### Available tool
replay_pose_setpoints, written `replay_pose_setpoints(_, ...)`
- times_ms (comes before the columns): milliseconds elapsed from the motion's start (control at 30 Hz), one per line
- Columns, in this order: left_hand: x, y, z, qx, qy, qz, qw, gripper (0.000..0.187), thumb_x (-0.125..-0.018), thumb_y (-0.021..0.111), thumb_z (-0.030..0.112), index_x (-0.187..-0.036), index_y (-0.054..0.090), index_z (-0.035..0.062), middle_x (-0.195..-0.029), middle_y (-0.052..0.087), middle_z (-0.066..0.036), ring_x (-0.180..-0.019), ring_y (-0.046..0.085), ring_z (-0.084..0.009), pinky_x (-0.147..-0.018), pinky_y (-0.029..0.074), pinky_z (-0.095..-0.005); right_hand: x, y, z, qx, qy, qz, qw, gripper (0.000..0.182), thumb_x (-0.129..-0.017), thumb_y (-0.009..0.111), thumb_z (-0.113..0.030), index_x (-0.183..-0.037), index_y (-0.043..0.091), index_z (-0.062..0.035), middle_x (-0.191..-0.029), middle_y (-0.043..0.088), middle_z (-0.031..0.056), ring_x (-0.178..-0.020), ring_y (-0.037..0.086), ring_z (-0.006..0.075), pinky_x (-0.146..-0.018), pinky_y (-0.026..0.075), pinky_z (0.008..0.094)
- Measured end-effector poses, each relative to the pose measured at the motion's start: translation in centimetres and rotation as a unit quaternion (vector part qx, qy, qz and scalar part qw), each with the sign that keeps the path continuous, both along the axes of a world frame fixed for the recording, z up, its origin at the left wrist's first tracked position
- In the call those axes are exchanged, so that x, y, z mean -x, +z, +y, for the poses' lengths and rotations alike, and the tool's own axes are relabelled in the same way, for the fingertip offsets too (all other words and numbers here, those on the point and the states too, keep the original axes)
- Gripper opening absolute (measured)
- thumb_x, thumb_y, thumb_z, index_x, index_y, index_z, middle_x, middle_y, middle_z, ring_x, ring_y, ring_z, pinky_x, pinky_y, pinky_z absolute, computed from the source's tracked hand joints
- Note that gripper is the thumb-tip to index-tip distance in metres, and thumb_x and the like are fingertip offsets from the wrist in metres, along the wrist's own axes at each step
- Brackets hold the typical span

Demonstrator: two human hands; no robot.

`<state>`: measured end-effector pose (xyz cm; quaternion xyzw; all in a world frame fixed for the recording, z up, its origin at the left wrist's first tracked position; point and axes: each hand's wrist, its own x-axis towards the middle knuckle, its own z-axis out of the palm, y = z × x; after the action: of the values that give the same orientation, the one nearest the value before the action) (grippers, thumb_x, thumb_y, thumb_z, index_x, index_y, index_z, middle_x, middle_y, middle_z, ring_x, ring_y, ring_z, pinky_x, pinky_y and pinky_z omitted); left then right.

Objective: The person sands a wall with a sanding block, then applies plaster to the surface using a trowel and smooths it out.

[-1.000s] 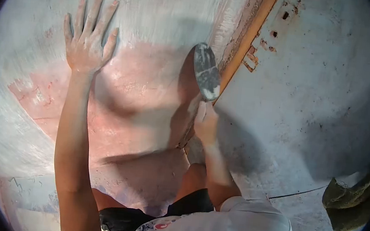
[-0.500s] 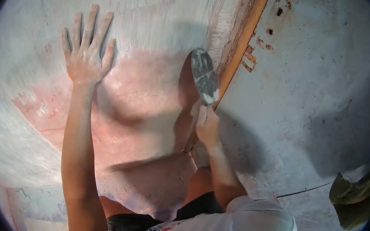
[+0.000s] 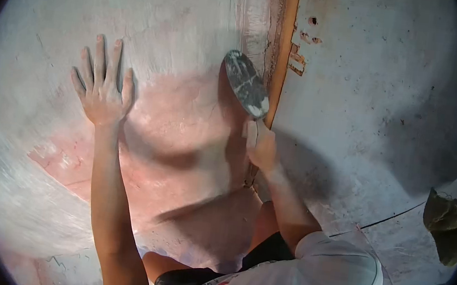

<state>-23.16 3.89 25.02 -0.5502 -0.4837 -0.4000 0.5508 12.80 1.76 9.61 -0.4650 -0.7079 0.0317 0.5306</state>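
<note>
My left hand lies flat on the pale wall, fingers spread, just above and left of a pinkish patch. In my right hand is the handle of a dark, oval-headed hand tool smeared with white dust; its exact kind does not show. The fingers wrap round the handle and hide most of it. The tool's head points up and to the left, beside an orange-brown wooden strip, and its shadow falls on the pink patch.
Right of the strip is a grey-blue surface with small holes and chipped spots near the wood. A dark olive cloth hangs at the far right. The pink patch meets a corner low in the middle, close to my legs.
The view has tilted, so the wooden strip stands more upright and further left. My left hand stays flat on the wall; my right hand still holds the tool near the strip.
</note>
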Motion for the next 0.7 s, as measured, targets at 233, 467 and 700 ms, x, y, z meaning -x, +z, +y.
replay_pose_setpoints(233, 0.0, 0.1, -0.2, 0.015, 0.023, 0.018, 0.999, 0.061, -0.108, 0.05, 0.05, -0.168, 0.047, 0.0361, -0.18, 0.033, 0.002, -0.164, 0.032, -0.0332, -0.132, 0.016, -0.0612, -0.3, 10.6, 5.8, -0.12, -0.051, -0.073, 0.989, 0.03, -0.113, 0.048, -0.022, -0.108, 0.068, -0.0003, -0.098, 0.071, 0.0309, -0.089, 0.069, 0.0524, -0.077, 0.055, 0.0612)
replay_pose_setpoints(467, 0.0, 0.2, 0.1, 0.004, 0.007, 0.018, 1.0, 0.06, -0.107, 0.05, 0.049, -0.167, 0.049, 0.0372, -0.179, 0.035, 0.002, -0.165, 0.032, -0.031, -0.133, 0.012, -0.0605, 0.7, -3.8, 1.6, -0.027, -0.134, -0.13, 0.982, 0.024, -0.111, 0.051, -0.021, -0.118, 0.067, -0.0038, -0.102, 0.071, 0.0265, -0.084, 0.07, 0.0487, -0.073, 0.056, 0.0591)
replay_pose_setpoints(700, -0.2, 0.1, -0.3, 0.0, 0.031, 0.033, 0.999, 0.061, -0.111, 0.044, 0.052, -0.169, 0.046, 0.0332, -0.179, 0.035, 0.0, -0.164, 0.032, -0.0321, -0.133, 0.013, -0.0579, -0.8, 10.4, 4.0, -0.085, -0.06, -0.107, 0.989, 0.022, -0.109, 0.051, -0.016, -0.113, 0.064, 0.0022, -0.107, 0.068, 0.0341, -0.084, 0.069, 0.0549, -0.071, 0.056, 0.0629)
